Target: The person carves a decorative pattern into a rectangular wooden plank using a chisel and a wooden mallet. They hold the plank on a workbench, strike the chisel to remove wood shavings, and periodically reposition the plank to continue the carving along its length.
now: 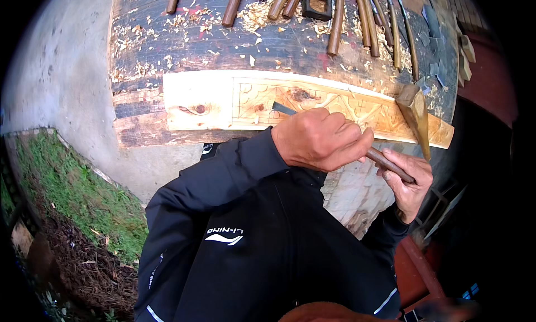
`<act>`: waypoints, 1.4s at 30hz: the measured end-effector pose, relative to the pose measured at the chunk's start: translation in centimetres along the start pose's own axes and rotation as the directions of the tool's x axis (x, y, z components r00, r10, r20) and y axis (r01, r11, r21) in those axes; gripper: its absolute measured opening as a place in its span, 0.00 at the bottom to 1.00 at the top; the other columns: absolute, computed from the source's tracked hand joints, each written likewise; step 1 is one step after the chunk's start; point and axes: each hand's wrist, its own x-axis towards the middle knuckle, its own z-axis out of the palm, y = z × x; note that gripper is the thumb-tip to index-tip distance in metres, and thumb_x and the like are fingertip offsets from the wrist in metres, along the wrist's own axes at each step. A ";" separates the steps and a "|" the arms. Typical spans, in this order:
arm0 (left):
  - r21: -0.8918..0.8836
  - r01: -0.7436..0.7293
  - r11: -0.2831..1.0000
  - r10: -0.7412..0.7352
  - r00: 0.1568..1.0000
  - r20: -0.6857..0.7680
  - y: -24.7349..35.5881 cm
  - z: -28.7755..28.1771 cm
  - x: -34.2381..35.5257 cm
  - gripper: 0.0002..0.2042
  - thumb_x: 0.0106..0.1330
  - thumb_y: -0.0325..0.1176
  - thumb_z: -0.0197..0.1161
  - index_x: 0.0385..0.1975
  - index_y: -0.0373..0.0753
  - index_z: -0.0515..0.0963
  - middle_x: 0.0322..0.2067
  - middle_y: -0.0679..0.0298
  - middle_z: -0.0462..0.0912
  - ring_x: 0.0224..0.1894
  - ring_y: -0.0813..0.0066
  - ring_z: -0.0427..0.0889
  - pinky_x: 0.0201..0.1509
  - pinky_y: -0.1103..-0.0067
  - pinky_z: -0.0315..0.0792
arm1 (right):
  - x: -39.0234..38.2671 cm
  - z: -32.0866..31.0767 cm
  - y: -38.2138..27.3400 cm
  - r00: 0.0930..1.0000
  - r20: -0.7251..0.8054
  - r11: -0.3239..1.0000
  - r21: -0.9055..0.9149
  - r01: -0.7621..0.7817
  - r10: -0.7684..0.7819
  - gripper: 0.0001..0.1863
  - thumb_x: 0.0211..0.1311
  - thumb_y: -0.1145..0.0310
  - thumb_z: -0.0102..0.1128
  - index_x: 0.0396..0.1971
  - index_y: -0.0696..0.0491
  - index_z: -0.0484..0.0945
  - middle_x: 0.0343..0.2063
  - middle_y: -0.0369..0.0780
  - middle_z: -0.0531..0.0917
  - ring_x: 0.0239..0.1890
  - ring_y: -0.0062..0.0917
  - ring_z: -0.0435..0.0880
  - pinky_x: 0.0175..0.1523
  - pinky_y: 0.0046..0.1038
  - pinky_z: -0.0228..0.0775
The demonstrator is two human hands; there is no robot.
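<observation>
A pale wooden board (206, 101) with a carved leaf pattern lies along the near edge of a dark workbench (223, 48). My left hand (321, 140) is closed around a long chisel. The chisel's dark blade (283, 108) rests on the carving, and its brown handle (391, 164) runs back to my right hand (410, 188). That hand sits just off the board's right end and grips the narrow end of a tapered wooden mallet (416, 112), which stands up over the board's right corner. Both arms are in dark sleeves.
Several carving tools with wooden handles (231, 6) lie in a row along the bench's far side among wood chips (254, 15). A small black square box (316, 5) sits with them. Grey concrete (61, 70) and a strip of grass (67, 188) are on the left.
</observation>
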 end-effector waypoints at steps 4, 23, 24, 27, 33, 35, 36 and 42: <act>-0.022 -0.042 0.999 0.040 0.997 -0.066 -1.5 1.1 0.5 0.17 0.67 0.41 0.70 0.52 0.42 0.84 0.27 0.72 0.70 0.25 0.79 0.72 0.25 0.80 0.66 | 2.0 -1.0 -1.1 0.998 -0.027 0.985 -0.170 0.043 -0.048 0.18 0.55 0.76 0.77 0.47 0.64 0.90 0.32 0.47 0.93 0.30 0.29 0.93 0.38 0.26 0.81; -0.001 0.034 0.999 -0.034 0.996 -0.084 -1.8 1.8 0.7 0.24 0.64 0.35 0.65 0.60 0.37 0.83 0.26 0.71 0.69 0.26 0.79 0.71 0.24 0.80 0.65 | 7.5 -3.8 -1.8 0.959 0.250 0.978 -0.123 0.170 -0.135 0.21 0.45 0.82 0.81 0.43 0.64 0.91 0.27 0.46 0.91 0.25 0.29 0.90 0.31 0.26 0.78; -0.017 0.032 0.999 -0.034 0.994 -0.105 -1.8 1.9 0.8 0.24 0.64 0.35 0.65 0.60 0.37 0.82 0.26 0.71 0.69 0.26 0.79 0.71 0.24 0.80 0.65 | 7.5 -3.9 -1.6 0.958 0.245 0.977 -0.119 0.179 -0.146 0.21 0.44 0.82 0.81 0.43 0.64 0.91 0.27 0.46 0.91 0.24 0.29 0.90 0.31 0.26 0.78; -0.025 0.031 0.999 -0.034 0.989 -0.145 -1.8 2.0 1.0 0.24 0.64 0.35 0.65 0.61 0.37 0.82 0.27 0.71 0.70 0.25 0.79 0.71 0.24 0.80 0.63 | 7.3 -3.9 -1.4 0.959 0.226 0.974 -0.110 0.197 -0.168 0.21 0.43 0.82 0.81 0.43 0.64 0.91 0.27 0.46 0.91 0.24 0.29 0.90 0.30 0.26 0.78; 0.032 0.083 0.996 -0.078 0.989 -0.127 -2.0 1.4 0.9 0.24 0.64 0.35 0.66 0.61 0.38 0.82 0.27 0.72 0.69 0.25 0.80 0.70 0.24 0.80 0.62 | 8.1 -3.0 -1.6 0.966 0.205 0.978 -0.099 0.184 -0.161 0.22 0.43 0.83 0.80 0.44 0.63 0.92 0.26 0.45 0.91 0.23 0.27 0.89 0.29 0.26 0.76; 0.035 0.097 0.995 -0.091 0.987 -0.134 -2.1 1.5 1.0 0.23 0.64 0.36 0.66 0.60 0.38 0.82 0.26 0.72 0.69 0.24 0.80 0.70 0.24 0.80 0.61 | 8.4 -3.0 -1.8 0.966 0.209 0.979 -0.103 0.175 -0.151 0.22 0.43 0.83 0.80 0.44 0.63 0.92 0.25 0.44 0.90 0.22 0.26 0.88 0.29 0.25 0.75; 0.028 0.101 0.994 -0.096 0.986 -0.139 -2.1 1.5 1.0 0.23 0.64 0.36 0.66 0.60 0.38 0.83 0.27 0.72 0.69 0.24 0.80 0.71 0.24 0.80 0.62 | 8.4 -2.9 -1.8 0.966 0.205 0.978 -0.107 0.181 -0.157 0.22 0.44 0.83 0.80 0.44 0.63 0.91 0.25 0.44 0.90 0.22 0.26 0.87 0.29 0.25 0.74; -0.007 0.123 0.992 -0.123 0.984 -0.131 -2.2 1.6 1.1 0.21 0.64 0.37 0.66 0.57 0.38 0.83 0.27 0.71 0.70 0.25 0.79 0.73 0.24 0.80 0.65 | 8.7 -2.9 -2.0 0.969 0.203 0.978 -0.121 0.168 -0.142 0.21 0.45 0.83 0.79 0.44 0.63 0.91 0.23 0.43 0.88 0.21 0.24 0.86 0.28 0.24 0.72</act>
